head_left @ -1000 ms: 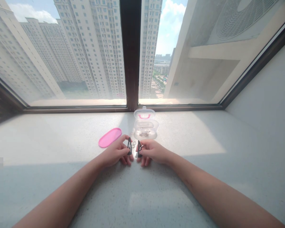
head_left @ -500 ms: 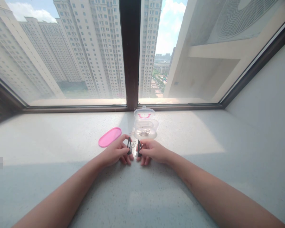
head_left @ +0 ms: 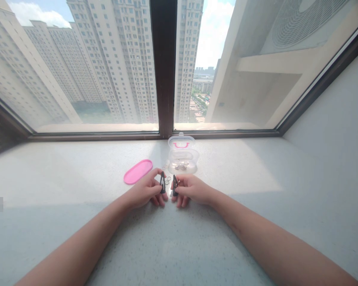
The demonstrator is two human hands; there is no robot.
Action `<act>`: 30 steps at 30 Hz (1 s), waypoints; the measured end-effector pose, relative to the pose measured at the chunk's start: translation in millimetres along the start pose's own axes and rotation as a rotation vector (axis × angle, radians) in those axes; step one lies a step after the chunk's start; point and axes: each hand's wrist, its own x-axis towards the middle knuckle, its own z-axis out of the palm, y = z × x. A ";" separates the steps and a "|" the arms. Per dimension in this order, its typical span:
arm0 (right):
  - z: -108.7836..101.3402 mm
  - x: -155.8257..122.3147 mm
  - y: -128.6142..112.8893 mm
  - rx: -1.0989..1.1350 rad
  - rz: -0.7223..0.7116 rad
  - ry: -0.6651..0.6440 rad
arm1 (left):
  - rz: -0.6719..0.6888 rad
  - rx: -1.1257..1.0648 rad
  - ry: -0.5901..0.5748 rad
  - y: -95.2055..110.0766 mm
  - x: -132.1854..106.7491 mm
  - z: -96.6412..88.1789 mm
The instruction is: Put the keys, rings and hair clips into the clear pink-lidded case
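Note:
Between the thumb and fingers of my left hand [head_left: 150,190] is a black snap hair clip [head_left: 162,183], held upright. A second black snap hair clip [head_left: 175,186] is pinched in my right hand [head_left: 191,190], also upright and turned more edge-on. The two clips face each other across a narrow gap and do not touch. Small rings [head_left: 168,180] lie on the sill just behind the gap. Beyond my fingers stands a clear plastic box [head_left: 193,158] with its lid raised and small metallic pieces inside.
A pink oval tray [head_left: 138,172] lies behind and left of my left hand. The pale speckled sill [head_left: 179,250] runs under both arms. Dark window frames [head_left: 166,79] border it at the back, and a white wall [head_left: 334,131] rises on the right.

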 end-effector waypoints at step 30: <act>0.9 -0.8 -1.9 -0.001 -0.003 -0.003 | 0.009 -0.012 -0.004 0.8 -0.4 0.3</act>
